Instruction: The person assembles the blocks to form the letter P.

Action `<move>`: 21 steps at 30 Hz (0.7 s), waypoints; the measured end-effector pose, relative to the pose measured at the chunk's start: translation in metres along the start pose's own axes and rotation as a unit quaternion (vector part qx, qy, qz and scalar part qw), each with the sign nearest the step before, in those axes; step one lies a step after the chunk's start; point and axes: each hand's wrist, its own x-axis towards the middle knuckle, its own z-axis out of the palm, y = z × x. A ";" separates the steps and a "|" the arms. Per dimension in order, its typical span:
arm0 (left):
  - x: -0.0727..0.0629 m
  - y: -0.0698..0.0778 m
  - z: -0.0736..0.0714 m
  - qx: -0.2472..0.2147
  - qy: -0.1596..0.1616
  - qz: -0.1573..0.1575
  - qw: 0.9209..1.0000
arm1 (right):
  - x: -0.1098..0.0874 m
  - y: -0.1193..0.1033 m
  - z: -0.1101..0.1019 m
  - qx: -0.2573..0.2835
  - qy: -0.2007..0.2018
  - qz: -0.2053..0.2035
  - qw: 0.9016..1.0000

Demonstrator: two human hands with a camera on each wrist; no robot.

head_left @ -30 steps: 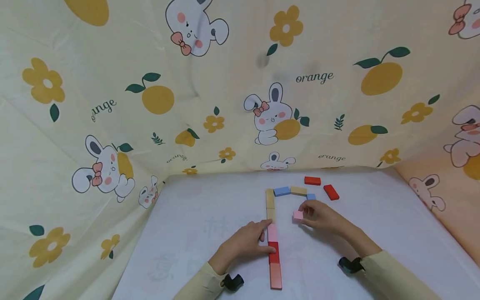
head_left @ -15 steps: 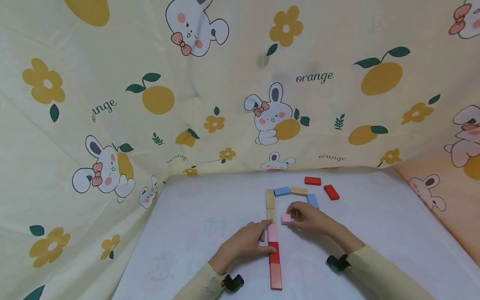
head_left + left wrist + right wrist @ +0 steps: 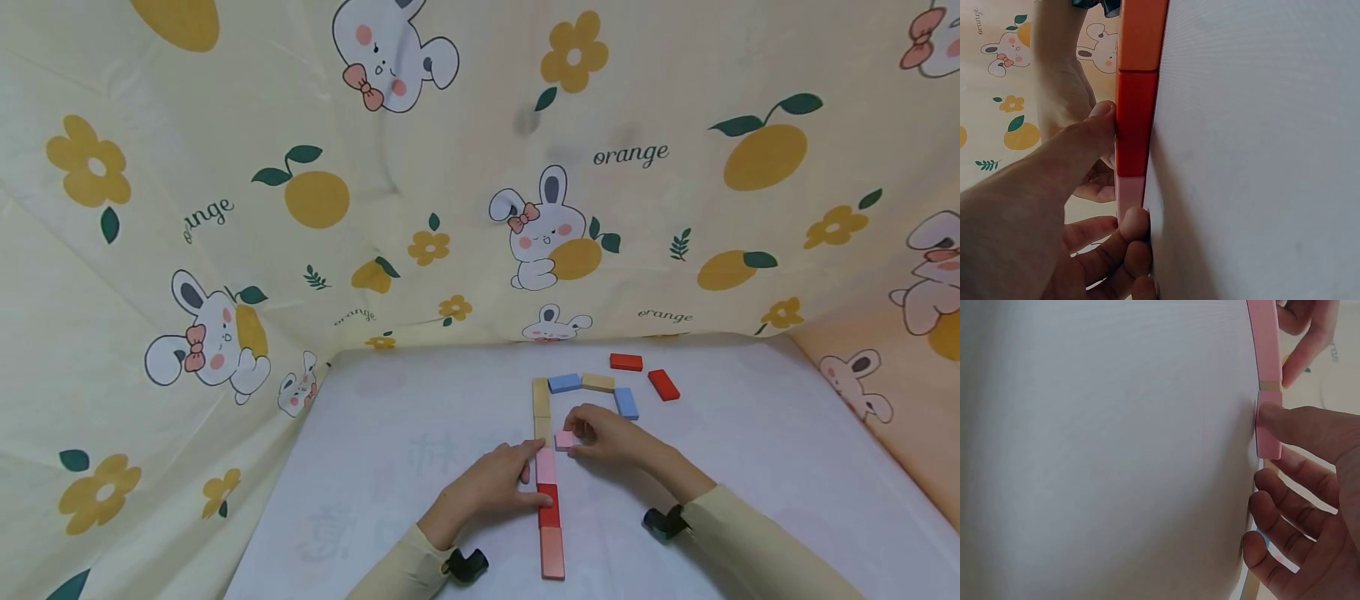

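Note:
Several flat blocks stand end to end in a line: a salmon block [image 3: 552, 557], a red block [image 3: 547, 518], a pink block [image 3: 546, 468] and two natural-wood blocks [image 3: 541, 398]. My left hand [image 3: 480, 483] rests along the line's left side, its thumb on the red block and its extended index finger touching near the pink and wood joint. With thumb and fingers, my right hand [image 3: 615, 435] pinches a small pink block [image 3: 564, 441] just right of the line. In the right wrist view the thumb covers part of that held pink block [image 3: 1270, 440].
From the line's far end, a blue block [image 3: 565, 383], a wood block [image 3: 597, 382] and another blue block [image 3: 626, 403] curve rightward. Two loose red blocks [image 3: 626, 362] lie farther back on the white tabletop [image 3: 375, 433]. A patterned curtain [image 3: 450, 250] hangs behind.
My right hand has carried the small pink block leftward, close to the line, uncovering the right-hand blue block. My left hand stays in place.

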 end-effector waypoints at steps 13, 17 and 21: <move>-0.002 0.002 -0.002 -0.003 -0.004 0.000 1.000 | 0.002 -0.003 0.003 -0.003 -0.003 0.007 1.000; -0.002 0.002 -0.002 -0.001 -0.005 0.001 1.000 | 0.002 -0.005 0.002 -0.004 -0.004 0.004 1.000; -0.001 0.000 -0.001 0.000 -0.007 -0.001 1.000 | 0.000 -0.006 0.001 0.004 -0.007 -0.002 1.000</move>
